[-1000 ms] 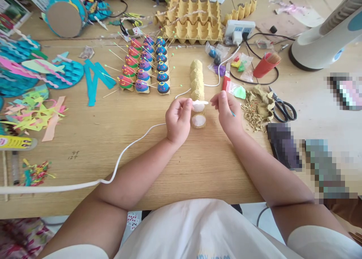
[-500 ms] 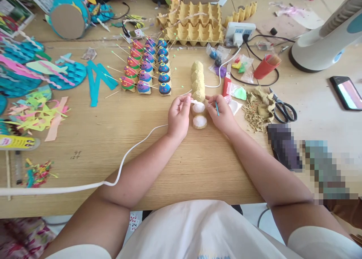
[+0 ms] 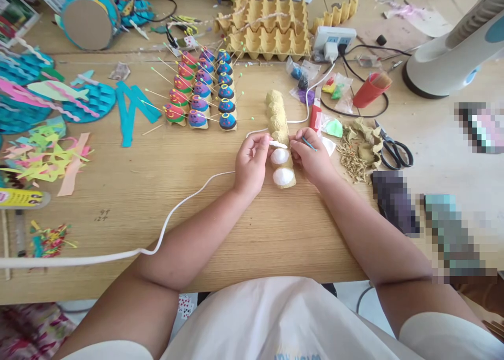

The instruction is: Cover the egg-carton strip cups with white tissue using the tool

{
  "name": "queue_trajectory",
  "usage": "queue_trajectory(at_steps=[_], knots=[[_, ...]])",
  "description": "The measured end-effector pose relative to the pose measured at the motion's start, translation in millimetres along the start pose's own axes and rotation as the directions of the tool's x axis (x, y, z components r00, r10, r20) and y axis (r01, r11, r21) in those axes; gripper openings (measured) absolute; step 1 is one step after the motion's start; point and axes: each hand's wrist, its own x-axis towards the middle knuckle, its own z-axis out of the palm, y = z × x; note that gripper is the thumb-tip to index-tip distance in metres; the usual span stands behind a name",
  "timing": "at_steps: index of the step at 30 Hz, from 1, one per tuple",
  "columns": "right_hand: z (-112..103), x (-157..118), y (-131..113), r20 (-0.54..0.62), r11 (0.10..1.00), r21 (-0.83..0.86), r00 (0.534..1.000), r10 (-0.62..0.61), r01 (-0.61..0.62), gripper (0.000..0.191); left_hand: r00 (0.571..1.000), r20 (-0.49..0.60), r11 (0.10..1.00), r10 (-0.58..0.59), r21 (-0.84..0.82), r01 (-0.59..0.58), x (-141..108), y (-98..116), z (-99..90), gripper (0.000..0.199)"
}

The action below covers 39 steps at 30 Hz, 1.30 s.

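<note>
A strip of yellowish egg-carton cups (image 3: 277, 119) lies lengthwise between my hands, its two nearest cups topped with white material (image 3: 283, 177). At its left side my left hand (image 3: 252, 163) is closed, thumb and fingers pinching a small white strand (image 3: 279, 144) that reaches over the strip. My right hand (image 3: 312, 155) is closed at the strip's right side, with a thin blue stick (image 3: 309, 143) held in its fingers. Its fingertips are close against the carton edge.
Rows of painted egg-carton cups with pins (image 3: 198, 119) stand at the back left. A white cable (image 3: 169, 218) crosses by my left arm. On the right are carton scraps (image 3: 360, 150), black scissors (image 3: 397, 152), a red cup (image 3: 371, 91) and a power strip (image 3: 334, 36).
The carton strip's near end has shifted slightly right and toward me, and its white-topped cups show more fully. The blue stick is tilted flatter in my right hand.
</note>
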Motion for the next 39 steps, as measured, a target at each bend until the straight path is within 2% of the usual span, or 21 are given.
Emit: queue_trajectory(at_steps=[5, 13, 21, 31, 35, 39], knots=[[1.8, -2.1, -1.6, 0.030, 0.996, 0.086, 0.999, 0.023, -0.026, 0.039, 0.999, -0.041, 0.999, 0.034, 0.036, -0.033, -0.2, 4.2, -0.1, 0.063], [10.0, -14.0, -7.6, 0.051, 0.999, 0.029, 0.998, -0.027, 0.026, 0.037, 0.999, -0.046, 0.999, 0.020, -0.028, -0.022, 1.7, 16.6, -0.3, 0.058], [13.7, -19.8, -10.8, 0.069, 0.998, 0.008, 0.996, -0.063, 0.063, 0.031, 0.998, -0.058, 0.999, 0.028, -0.027, -0.030, 0.8, 14.5, -0.1, 0.053], [13.9, -24.0, -17.7, 0.149, 0.995, 0.090, 0.987, -0.057, 0.043, 0.058, 0.998, -0.057, 0.999, 0.027, -0.044, -0.030, -0.3, 16.0, -0.4, 0.052], [13.6, -23.3, -17.1, 0.146, 0.994, 0.076, 0.985, -0.089, 0.079, 0.059, 0.998, -0.058, 0.998, 0.037, -0.043, -0.040, -0.6, 16.0, -0.1, 0.051], [13.0, -22.9, -16.1, 0.149, 0.993, 0.108, 0.986, -0.070, 0.054, 0.061, 0.998, -0.058, 0.999, 0.027, -0.045, -0.030, -1.1, 15.2, -0.4, 0.052]])
